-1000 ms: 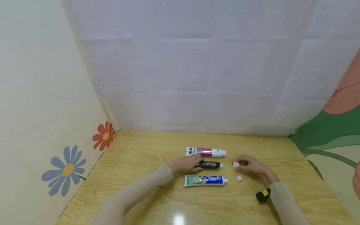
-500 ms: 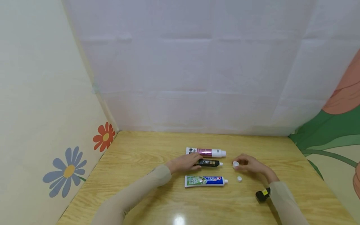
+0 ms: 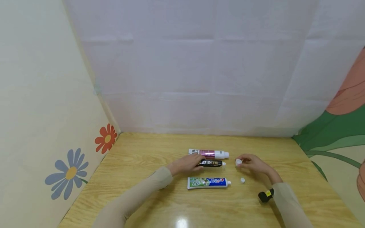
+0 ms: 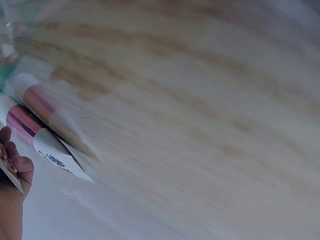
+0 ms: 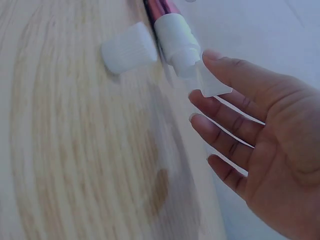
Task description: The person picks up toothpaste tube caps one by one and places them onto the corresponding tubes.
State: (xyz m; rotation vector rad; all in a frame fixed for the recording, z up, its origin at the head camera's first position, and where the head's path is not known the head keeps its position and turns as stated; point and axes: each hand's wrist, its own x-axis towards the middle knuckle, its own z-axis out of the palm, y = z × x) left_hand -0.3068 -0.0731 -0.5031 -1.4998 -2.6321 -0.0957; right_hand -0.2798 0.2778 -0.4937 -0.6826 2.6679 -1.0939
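Observation:
My left hand (image 3: 186,163) grips the left end of a black toothpaste tube (image 3: 210,163), whose white nozzle points right. Just beyond it lies a pink-and-white toothpaste tube (image 3: 208,154). Nearer to me is a green-and-blue toothpaste tube (image 3: 207,182), its nozzle bare. To the right, my right hand (image 3: 254,163) pinches a white cap (image 3: 238,162) between thumb and index finger. The right wrist view shows this with the other fingers (image 5: 227,137) spread apart. A second, smaller white cap (image 3: 242,180) lies on the table near the green-and-blue tube's nozzle.
The wood-grain table (image 3: 159,205) runs back to a white sheet-covered wall (image 3: 182,79). Flower-painted panels stand at left (image 3: 42,110) and right. A black device with a yellow mark (image 3: 265,195) sits at my right wrist.
My left hand has shifted the black tube away from me, closer to the pink-and-white one. My right hand has moved slightly the same way, cap still pinched.

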